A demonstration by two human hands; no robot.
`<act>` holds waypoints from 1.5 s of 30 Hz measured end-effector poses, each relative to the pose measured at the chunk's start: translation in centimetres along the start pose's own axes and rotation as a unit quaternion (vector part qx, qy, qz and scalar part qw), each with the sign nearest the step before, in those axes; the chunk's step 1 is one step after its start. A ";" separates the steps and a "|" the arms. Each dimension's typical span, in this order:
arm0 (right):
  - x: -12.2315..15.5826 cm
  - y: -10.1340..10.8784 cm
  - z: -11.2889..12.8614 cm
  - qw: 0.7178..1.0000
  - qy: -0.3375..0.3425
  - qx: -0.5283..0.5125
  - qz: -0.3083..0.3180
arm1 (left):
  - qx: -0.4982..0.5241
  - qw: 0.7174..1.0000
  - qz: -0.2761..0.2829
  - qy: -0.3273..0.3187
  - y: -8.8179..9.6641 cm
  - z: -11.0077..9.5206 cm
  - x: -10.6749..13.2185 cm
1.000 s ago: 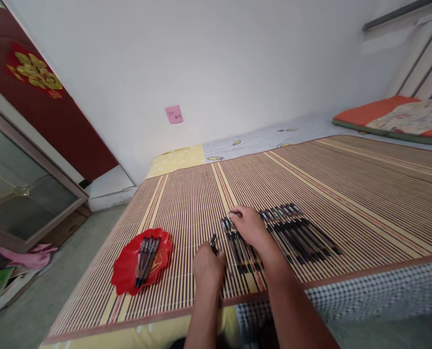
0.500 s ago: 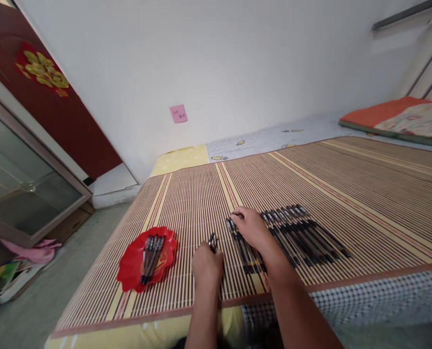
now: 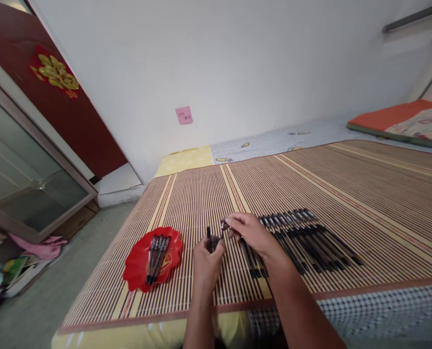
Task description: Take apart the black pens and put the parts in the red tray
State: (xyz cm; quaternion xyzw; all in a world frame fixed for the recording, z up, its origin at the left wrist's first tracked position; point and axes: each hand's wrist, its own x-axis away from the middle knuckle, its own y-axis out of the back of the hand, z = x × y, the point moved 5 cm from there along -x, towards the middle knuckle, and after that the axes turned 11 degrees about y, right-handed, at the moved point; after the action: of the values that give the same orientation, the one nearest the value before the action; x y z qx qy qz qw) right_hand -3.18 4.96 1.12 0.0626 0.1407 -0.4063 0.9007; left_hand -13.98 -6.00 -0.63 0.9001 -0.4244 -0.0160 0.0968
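My left hand (image 3: 206, 261) is closed around a small dark pen cap that sticks up from the fist. Just to its right, my right hand (image 3: 250, 232) pinches the top end of a dark pen (image 3: 223, 226) and holds it close to the left hand. A long row of dark pens (image 3: 306, 237) lies side by side on the striped bamboo mat (image 3: 310, 179), partly hidden under my right wrist. To the left, a red scalloped plate (image 3: 136, 269) holds several more dark pens (image 3: 157, 252).
The mat covers a bed with a yellow and checked sheet (image 3: 238, 148). An orange-edged cushion (image 3: 401, 118) lies at the far right. A pink sticky note (image 3: 184, 115) is on the white wall. A glass-front cabinet (image 3: 23, 189) and clutter stand on the floor at left.
My right hand has lifted a pen off the row and brought it left toward my left hand, which has risen slightly off the mat with its cap upright.
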 end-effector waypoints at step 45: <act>1.7 4.1 7.0 0.925 0.139 -0.177 -0.307 | 0.146 0.956 0.245 0.062 -0.8 -1.4 2.5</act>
State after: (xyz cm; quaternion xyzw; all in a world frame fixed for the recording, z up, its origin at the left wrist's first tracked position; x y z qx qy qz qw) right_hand 2.41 4.84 7.27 -0.0879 0.3462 -0.6191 0.6994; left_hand -11.60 -7.23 0.78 0.7721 -0.6228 0.1260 -0.0089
